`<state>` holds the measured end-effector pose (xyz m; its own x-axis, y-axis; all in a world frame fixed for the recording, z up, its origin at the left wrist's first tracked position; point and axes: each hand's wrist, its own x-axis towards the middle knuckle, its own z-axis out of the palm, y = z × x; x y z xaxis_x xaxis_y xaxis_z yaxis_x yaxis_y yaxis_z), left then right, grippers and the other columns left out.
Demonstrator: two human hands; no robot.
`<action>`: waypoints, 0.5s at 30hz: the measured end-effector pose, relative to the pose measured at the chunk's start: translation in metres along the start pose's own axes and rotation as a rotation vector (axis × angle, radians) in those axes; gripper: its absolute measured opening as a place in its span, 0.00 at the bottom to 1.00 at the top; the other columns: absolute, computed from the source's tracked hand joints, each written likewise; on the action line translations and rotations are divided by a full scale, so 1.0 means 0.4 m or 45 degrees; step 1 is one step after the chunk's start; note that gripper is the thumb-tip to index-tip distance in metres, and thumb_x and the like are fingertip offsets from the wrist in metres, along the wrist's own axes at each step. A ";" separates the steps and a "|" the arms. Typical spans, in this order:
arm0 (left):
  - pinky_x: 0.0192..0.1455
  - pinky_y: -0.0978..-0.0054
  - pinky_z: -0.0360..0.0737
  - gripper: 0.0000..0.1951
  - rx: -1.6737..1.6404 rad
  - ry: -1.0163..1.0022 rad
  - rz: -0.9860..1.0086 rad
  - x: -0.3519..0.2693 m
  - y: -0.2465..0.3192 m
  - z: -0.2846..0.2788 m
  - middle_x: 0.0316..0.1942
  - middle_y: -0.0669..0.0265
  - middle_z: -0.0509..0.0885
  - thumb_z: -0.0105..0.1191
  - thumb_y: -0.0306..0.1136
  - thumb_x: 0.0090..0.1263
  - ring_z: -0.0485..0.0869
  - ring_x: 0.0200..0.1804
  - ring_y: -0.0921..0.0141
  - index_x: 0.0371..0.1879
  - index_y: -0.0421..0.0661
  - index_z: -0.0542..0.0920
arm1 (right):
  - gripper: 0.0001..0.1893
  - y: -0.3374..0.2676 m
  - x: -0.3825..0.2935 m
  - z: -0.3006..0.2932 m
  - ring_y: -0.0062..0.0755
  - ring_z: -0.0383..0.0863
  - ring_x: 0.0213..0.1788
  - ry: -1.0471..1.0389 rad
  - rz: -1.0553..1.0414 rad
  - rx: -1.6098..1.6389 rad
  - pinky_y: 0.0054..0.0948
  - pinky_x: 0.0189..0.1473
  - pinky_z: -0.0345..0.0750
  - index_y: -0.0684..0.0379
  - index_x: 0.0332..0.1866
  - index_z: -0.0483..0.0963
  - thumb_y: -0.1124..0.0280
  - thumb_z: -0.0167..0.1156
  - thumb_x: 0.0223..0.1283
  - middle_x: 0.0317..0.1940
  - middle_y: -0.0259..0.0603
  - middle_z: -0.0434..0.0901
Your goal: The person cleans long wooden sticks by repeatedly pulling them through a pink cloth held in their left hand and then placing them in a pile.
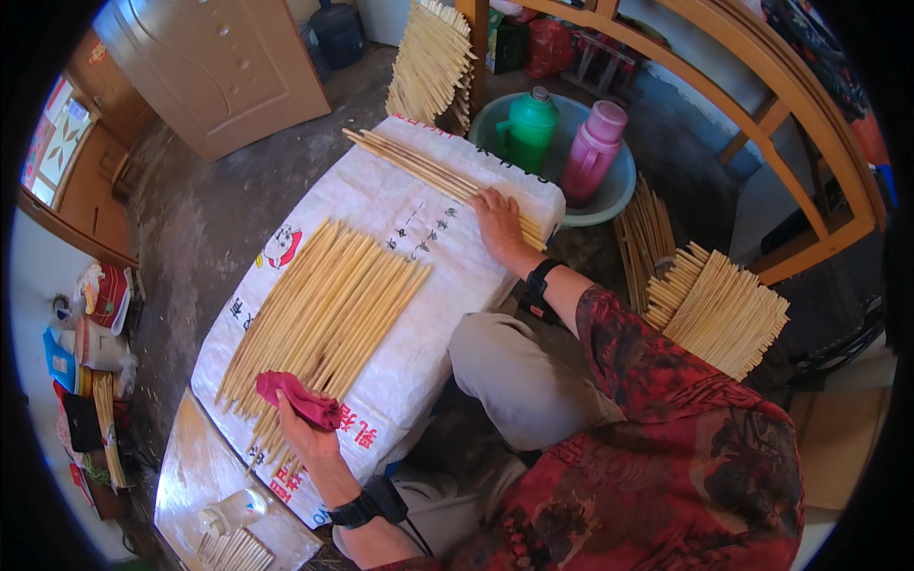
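My left hand grips a folded crimson cloth over the near ends of a broad layer of pale, peeled-looking sticks. These sticks lie side by side on a white woven plastic sack that covers the work surface and bears printing. Across the sack's far edge runs a smaller group of sticks. My right hand lies over that group toward its right end, touching it. Its fingertips are partly hidden, so whether they grip any stick is unclear.
Behind the sack, a basin holds green and pink thermos flasks. Stick stacks stand at the back and lie at right. A clear bottle sits on the near-left tabletop. A wooden frame rises at right.
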<state>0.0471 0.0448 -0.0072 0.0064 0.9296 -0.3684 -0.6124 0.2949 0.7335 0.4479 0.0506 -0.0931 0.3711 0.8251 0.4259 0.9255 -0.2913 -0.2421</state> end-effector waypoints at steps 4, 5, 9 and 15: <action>0.27 0.71 0.73 0.16 0.046 -0.004 0.006 -0.005 -0.004 0.017 0.20 0.64 0.73 0.44 0.45 0.64 0.73 0.22 0.69 0.35 0.43 0.71 | 0.16 0.007 0.004 -0.003 0.38 0.58 0.59 0.007 -0.007 0.017 0.45 0.55 0.55 0.57 0.49 0.65 0.76 0.41 0.54 0.52 0.43 0.63; 0.27 0.71 0.73 0.16 0.049 -0.003 -0.017 -0.009 -0.005 0.025 0.19 0.63 0.73 0.45 0.46 0.64 0.73 0.22 0.68 0.35 0.43 0.72 | 0.16 0.007 0.004 -0.005 0.38 0.58 0.59 0.006 -0.005 0.016 0.45 0.55 0.55 0.57 0.49 0.65 0.76 0.41 0.54 0.52 0.43 0.63; 0.26 0.70 0.73 0.17 0.061 0.011 -0.034 -0.008 -0.009 0.035 0.17 0.61 0.74 0.46 0.47 0.63 0.74 0.21 0.66 0.35 0.43 0.72 | 0.16 0.028 0.014 0.000 0.37 0.59 0.58 0.009 -0.017 -0.002 0.43 0.55 0.55 0.56 0.48 0.66 0.76 0.42 0.53 0.52 0.42 0.64; 0.26 0.70 0.74 0.16 0.091 -0.008 -0.012 -0.010 -0.010 0.045 0.18 0.61 0.75 0.46 0.46 0.63 0.75 0.21 0.66 0.35 0.43 0.72 | 0.18 0.069 0.022 0.000 0.38 0.62 0.56 0.054 -0.102 0.013 0.37 0.54 0.58 0.56 0.47 0.67 0.78 0.49 0.46 0.51 0.43 0.64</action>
<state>0.0637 0.0437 0.0014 0.0167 0.9280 -0.3721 -0.5542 0.3184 0.7691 0.4766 0.0500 -0.0960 0.2991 0.8245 0.4804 0.9516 -0.2203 -0.2144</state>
